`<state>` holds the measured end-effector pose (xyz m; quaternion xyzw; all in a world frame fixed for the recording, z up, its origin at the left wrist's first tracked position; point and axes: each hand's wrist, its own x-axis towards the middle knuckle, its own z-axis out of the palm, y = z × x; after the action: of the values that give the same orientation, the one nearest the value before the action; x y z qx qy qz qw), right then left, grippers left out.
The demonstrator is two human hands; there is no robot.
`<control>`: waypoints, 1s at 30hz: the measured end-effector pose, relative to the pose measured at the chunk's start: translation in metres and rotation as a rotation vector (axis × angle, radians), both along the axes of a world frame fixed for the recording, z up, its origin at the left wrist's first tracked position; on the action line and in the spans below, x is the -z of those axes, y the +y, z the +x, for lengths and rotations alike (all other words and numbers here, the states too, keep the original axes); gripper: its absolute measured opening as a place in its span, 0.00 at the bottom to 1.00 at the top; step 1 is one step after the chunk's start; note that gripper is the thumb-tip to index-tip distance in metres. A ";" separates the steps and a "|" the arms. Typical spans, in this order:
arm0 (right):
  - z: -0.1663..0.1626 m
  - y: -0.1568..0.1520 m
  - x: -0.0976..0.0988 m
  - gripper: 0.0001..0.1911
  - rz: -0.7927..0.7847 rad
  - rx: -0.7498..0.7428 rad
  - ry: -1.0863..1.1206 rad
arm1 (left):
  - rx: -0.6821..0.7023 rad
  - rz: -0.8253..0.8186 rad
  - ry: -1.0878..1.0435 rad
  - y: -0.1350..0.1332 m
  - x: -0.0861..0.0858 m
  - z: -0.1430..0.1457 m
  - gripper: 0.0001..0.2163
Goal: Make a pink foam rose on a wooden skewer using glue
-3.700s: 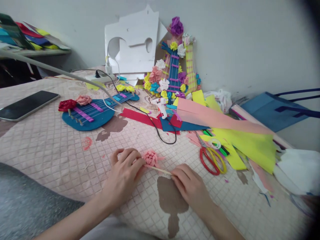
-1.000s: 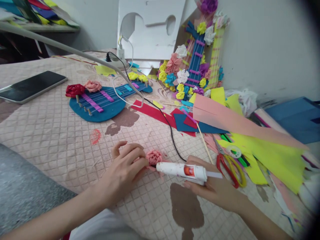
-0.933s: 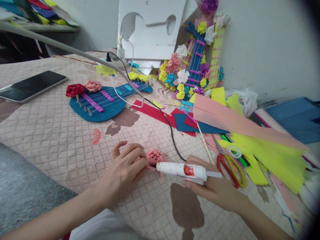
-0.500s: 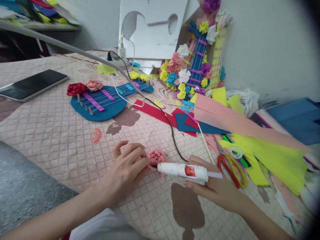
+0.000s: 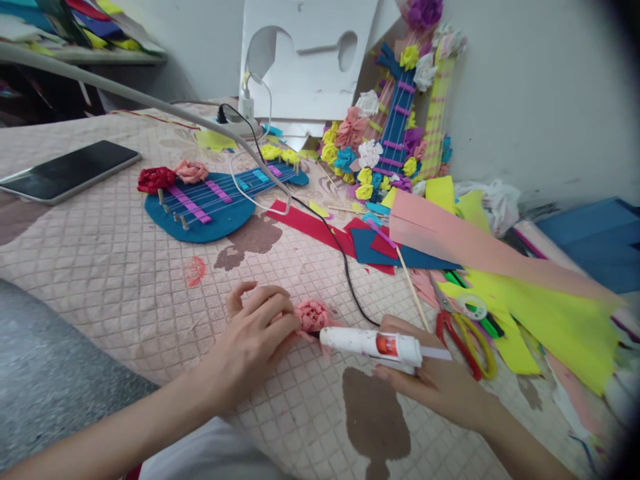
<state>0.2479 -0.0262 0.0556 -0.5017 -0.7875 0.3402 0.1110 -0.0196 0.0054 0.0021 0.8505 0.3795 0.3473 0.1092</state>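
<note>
A small pink paper rose [image 5: 311, 314] lies on the quilted pink cloth [image 5: 100, 267]. My left hand [image 5: 253, 343] pinches it from the left, fingers closed on its edge. My right hand [image 5: 440, 380] grips a white hot glue gun [image 5: 373, 344], held level with its nozzle touching the rose's lower right side. A black cord [image 5: 345, 273] runs from the gun back toward the power strip [image 5: 235, 122].
A blue paper guitar [image 5: 210, 203] with red and pink roses lies at the back left, a phone [image 5: 70, 170] beyond it. Flower-covered guitars [image 5: 395, 127] lean on the wall. Red-and-yellow scissors [image 5: 463, 330], a wooden stick [image 5: 413, 287] and coloured paper sheets [image 5: 500, 267] lie at the right.
Earlier my right hand held a wooden stick at the rose; it now holds the glue gun there. Over the last second both hands have barely moved.
</note>
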 end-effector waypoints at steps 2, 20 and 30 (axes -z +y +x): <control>0.000 0.000 0.000 0.11 0.005 -0.012 -0.005 | -0.008 -0.001 -0.002 0.000 0.001 0.000 0.06; 0.014 0.023 0.004 0.13 0.308 0.421 0.029 | -0.049 -0.161 -0.025 0.007 -0.004 0.003 0.04; 0.007 0.168 0.023 0.20 0.584 0.569 -0.065 | -0.076 -0.185 -0.052 0.008 -0.006 0.007 0.05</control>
<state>0.2546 0.1417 0.0327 -0.6574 -0.6840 0.0419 0.3135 -0.0126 0.0131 0.0082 0.8126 0.4389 0.3367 0.1836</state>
